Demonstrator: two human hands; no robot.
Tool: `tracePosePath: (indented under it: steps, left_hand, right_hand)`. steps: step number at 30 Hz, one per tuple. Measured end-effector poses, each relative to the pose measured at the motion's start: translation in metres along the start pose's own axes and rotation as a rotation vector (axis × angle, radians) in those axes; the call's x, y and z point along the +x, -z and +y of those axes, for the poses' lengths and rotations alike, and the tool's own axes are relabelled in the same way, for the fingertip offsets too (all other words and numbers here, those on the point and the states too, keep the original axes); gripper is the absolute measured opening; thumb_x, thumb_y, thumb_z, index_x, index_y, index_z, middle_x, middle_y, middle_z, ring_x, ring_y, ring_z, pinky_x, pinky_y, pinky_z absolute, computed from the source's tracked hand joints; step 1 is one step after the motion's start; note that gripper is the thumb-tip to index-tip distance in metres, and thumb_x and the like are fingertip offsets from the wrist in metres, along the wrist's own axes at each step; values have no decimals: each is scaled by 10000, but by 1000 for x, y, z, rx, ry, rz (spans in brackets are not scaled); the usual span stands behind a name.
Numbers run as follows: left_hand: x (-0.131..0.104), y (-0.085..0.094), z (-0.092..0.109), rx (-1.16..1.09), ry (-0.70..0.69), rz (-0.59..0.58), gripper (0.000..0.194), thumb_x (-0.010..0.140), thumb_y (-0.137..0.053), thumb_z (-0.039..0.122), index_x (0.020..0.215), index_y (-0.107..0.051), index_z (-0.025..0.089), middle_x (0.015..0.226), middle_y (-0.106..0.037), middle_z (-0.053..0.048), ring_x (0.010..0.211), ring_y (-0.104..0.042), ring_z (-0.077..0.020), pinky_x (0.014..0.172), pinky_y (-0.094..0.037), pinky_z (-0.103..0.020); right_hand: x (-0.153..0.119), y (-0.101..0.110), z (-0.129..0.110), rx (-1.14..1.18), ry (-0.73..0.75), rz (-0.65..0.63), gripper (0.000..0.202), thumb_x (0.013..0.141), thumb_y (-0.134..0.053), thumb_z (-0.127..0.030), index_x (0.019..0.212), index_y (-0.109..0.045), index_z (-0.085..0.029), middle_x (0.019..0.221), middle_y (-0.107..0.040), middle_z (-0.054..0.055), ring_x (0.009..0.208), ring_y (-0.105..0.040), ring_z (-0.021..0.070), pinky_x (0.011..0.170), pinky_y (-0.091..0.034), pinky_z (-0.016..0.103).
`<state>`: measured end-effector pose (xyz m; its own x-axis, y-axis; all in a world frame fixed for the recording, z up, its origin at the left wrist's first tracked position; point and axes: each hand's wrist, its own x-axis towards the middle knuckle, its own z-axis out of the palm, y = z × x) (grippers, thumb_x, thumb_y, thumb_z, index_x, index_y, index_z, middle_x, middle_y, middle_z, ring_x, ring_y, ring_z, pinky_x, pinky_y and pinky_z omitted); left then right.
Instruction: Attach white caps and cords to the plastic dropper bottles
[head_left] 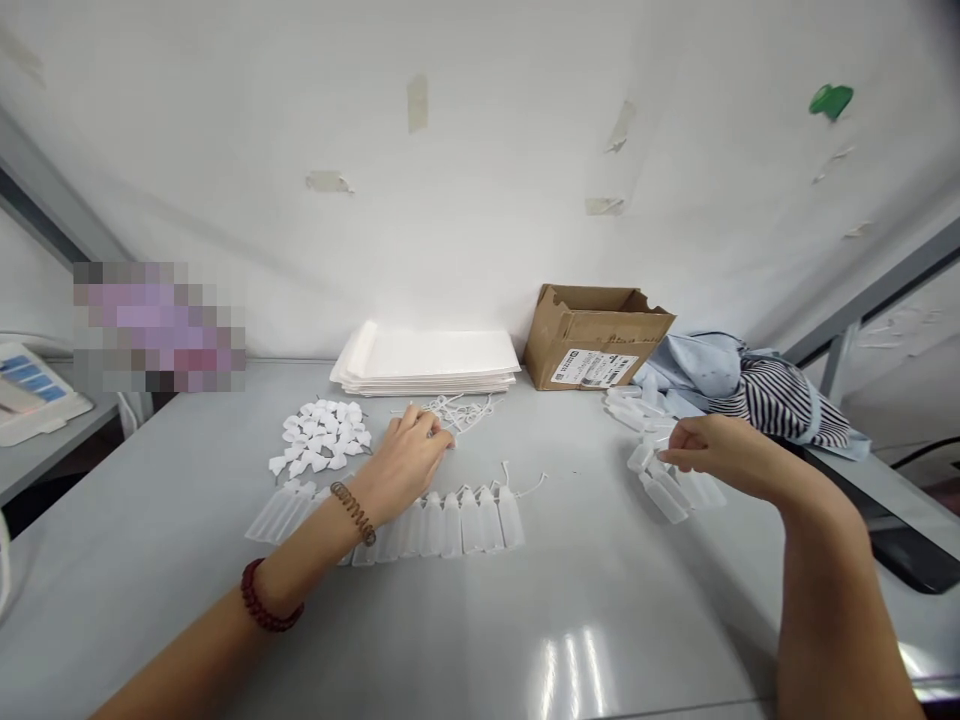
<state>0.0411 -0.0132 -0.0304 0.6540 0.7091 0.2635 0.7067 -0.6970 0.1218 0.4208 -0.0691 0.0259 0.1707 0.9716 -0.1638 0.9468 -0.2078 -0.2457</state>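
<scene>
My left hand (409, 455) reaches over the row of translucent plastic tubes (451, 525), its bent fingertips at the near edge of a loose pile of white strings (461, 410). Whatever is under those fingers is hidden. Some tubes at the row's right end have white strings at their tops. At the right, my right hand (694, 443) has thumb and forefinger pinched at a heap of similar translucent tubes (664, 495); what lies between them is too small to tell. Small white pieces (322, 435) form a pile left of my left hand.
A stack of white sheets or envelopes (435, 362) lies against the wall, beside an open cardboard box (585, 340). Blue and striped cloth (772, 390) and a long black object (900, 545) lie at the right. A white device (37, 400) stands far left.
</scene>
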Motion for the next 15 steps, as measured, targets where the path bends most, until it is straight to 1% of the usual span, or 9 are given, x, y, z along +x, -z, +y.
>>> tracePosePath:
  steps: [3, 6, 8, 11, 15]
  left_hand:
    - [2, 0, -1, 6, -8, -23, 241, 902, -388, 132, 923, -621, 190, 920, -582, -92, 924, -469, -250, 729, -426, -384]
    - [3, 3, 0, 16, -8, -48, 206, 906, -411, 155, 886, -616, 175, 911, -578, -96, 913, -467, -253, 729, -426, -392]
    - [4, 5, 2, 21, -6, -60, 199, 907, -420, 161, 845, -609, 164, 903, -575, -99, 915, -461, -257, 734, -426, -396]
    - [4, 8, 3, 24, -1, -67, 199, 909, -422, 160, 813, -597, 160, 897, -571, -95, 919, -455, -259, 736, -424, -392]
    - [3, 9, 3, 25, 14, -58, 140, 894, -449, 151, 875, -587, 161, 931, -568, -90, 923, -453, -257, 733, -423, -384]
  right_hand:
    - [-1, -2, -1, -21, -56, -129, 205, 723, -581, -363, 594, -604, -205, 648, -682, 43, 588, -608, 186, 520, -424, 290]
    - [0, -5, -7, -44, -73, -174, 184, 691, -606, -350, 580, -604, -204, 643, -681, 39, 588, -601, 184, 490, -398, 279]
    - [2, -7, -11, -56, -79, -171, 167, 695, -598, -343, 599, -606, -206, 653, -684, 37, 601, -606, 188, 477, -387, 274]
    - [5, -10, -13, -100, -91, -127, 162, 732, -550, -327, 626, -579, -208, 660, -687, 38, 595, -602, 184, 488, -383, 276]
    - [9, -16, -10, -118, -53, -58, 130, 746, -532, -320, 689, -546, -204, 656, -679, 41, 572, -587, 172, 511, -373, 274]
